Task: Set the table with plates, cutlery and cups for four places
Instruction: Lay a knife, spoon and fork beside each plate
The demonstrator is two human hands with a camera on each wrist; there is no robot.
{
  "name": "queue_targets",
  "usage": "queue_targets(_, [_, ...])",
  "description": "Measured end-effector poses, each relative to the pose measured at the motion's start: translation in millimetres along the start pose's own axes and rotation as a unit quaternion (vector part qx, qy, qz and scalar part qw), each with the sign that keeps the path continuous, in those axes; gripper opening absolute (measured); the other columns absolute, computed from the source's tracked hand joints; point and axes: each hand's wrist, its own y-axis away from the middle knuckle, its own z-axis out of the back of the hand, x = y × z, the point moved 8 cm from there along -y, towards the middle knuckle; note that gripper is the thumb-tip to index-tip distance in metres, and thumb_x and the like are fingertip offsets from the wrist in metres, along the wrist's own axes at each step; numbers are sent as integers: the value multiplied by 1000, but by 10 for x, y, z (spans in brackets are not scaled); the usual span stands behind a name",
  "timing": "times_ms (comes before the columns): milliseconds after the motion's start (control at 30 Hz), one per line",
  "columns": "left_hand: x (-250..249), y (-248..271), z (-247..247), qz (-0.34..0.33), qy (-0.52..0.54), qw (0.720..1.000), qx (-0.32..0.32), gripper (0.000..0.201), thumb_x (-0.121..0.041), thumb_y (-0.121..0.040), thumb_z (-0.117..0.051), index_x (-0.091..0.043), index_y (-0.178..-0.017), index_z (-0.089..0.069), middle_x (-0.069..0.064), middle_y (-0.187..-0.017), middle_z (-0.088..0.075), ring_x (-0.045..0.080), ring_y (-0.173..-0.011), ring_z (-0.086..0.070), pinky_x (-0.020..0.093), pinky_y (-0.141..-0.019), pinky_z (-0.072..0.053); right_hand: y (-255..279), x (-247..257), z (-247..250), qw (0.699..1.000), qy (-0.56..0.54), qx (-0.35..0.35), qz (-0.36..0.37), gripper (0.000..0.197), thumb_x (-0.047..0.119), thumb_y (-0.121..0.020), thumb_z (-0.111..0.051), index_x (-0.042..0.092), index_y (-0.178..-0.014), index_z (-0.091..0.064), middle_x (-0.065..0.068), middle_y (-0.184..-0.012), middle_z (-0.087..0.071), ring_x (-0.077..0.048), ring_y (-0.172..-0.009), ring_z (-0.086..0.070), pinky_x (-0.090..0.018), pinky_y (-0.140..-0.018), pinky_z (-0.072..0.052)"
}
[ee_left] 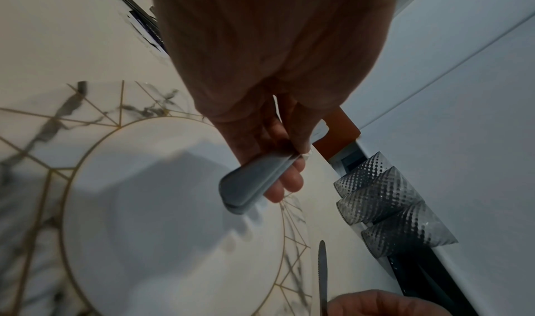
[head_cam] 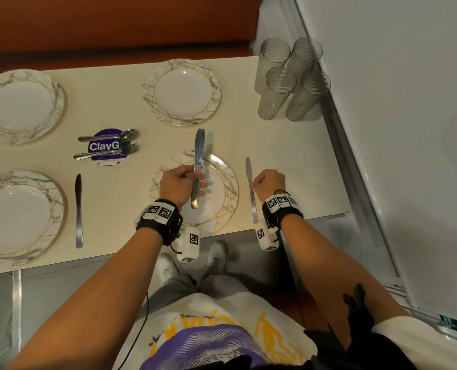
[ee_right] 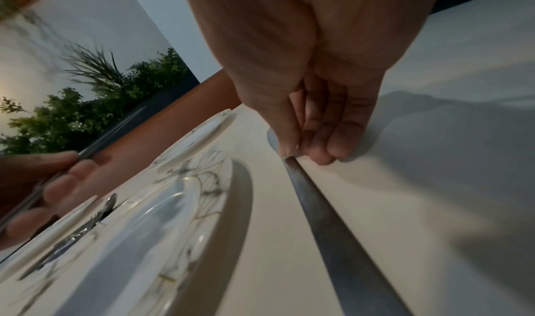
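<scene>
The fingers of the right hand (head_cam: 268,180) are curled and pinch a knife (head_cam: 250,188) near its middle; in the head view this knife lies just right of the near right plate (head_cam: 226,209), its long axis running away from the person, blade tip far, handle end toward the table (head_cam: 288,145) edge. The left hand (head_cam: 180,184) is closed around two stacked knives (head_cam: 198,156), held above the same plate with the blades pointing away. A placed knife (head_cam: 78,209) lies just right of the near left plate (head_cam: 48,222); the far left plate (head_cam: 53,84) and far right plate (head_cam: 214,84) have no cutlery beside them. Spoons and forks (head_cam: 107,145) rest on a purple disc between the plates, and four cups (head_cam: 288,81) stand grouped at the far right corner. In the left wrist view, the fingers (ee_left: 286,183) wrap the stacked handles (ee_left: 249,183) over the plate well (ee_left: 162,206). In the right wrist view, the fingertips (ee_right: 324,154) pinch the knife (ee_right: 333,229), which appears to lie flat on the table, parallel to the plate rim (ee_right: 220,183). Judgement: the right-hand knife is at its place and needs only release; the two remaining knives belong at the far plates, and the left hand, already carrying them, is nearer.
</scene>
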Motion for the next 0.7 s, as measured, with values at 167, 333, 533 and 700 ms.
queue_targets(167, [-10, -18, -27, -3, -9, 1000, 0, 14, -9, -100, -65, -8, -110, -74, 9, -94, -79, 27, -82, -79, 45, -74, -65, 19, 81, -42, 992, 41, 33, 113, 55, 10, -88, -70, 26, -138, -55, -8, -118, -53, -23, -109, -54, -37, -96, -51])
queue_targets(333, [-36, -14, -57, -6, -11, 1000, 1, 15, -10, -100, -65, -6, -112, -73, 10, -94, -78, 27, -82, -79, 44, -73, -65, 30, 31, -102, 988, 61, 55, 127, 63, 13, -88, -72, 31, -144, -50, -8, -123, -49, -25, -115, -52, -41, -100, -50])
queue_targets(533, [-50, 2, -74, -6, -8, 1000, -5, 15, -9, -101, -63, -6, -113, -73, 11, -95, -78, 26, -80, -78, 42, -71, -65, 80, 91, -163, 986, 65, 61, 141, 62, 15, -89, -73, 30, -144, -49, -7, -122, -48, -25, -115, -52, -41, -101, -50])
queue_targets(700, [-41, 17, -62, -8, -8, 1000, -11, 19, -8, -103, -58, -6, -115, -72, 11, -97, -77, 24, -78, -78, 42, -71, -65, 104, 166, -207, 985, 65, 67, 149, 61, 15, -90, -71, 30, -144, -49, -7, -122, -49, -25, -115, -51, -41, -101, -49])
